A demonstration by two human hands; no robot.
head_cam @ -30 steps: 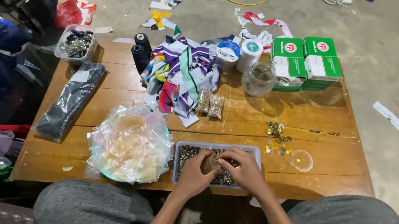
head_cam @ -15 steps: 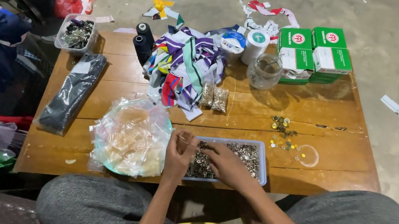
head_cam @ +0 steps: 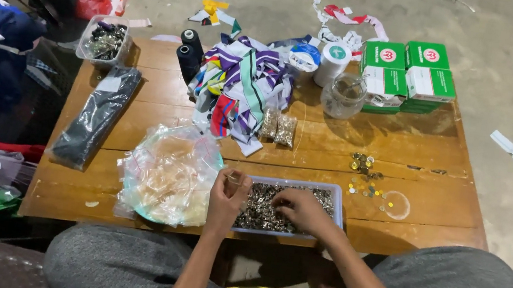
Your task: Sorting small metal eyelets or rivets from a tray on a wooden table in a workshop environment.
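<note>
1. The left hand (head_cam: 229,191) is raised just above the left end of the shallow tray (head_cam: 340,207), its fingers pinched narrowly together on a tiny piece, too small to make out.
2. The right hand (head_cam: 301,209) lies palm down in the tray, fingers loosely curled and touching the heap of small metal parts (head_cam: 260,209).
3. The tray sits at the near edge of the wooden worktop (head_cam: 438,198), directly in front of the person.
4. Just left of the tray, a crumpled clear plastic bag (head_cam: 167,175) touches the tray's end.
5. Right of the tray, a few loose gold pieces (head_cam: 364,173) lie scattered; beyond them is bare wood up to the right edge.
6. Behind the tray, a bare strip of wood separates it from two small packets (head_cam: 278,127) and a pile of coloured ribbons (head_cam: 241,87).
</note>
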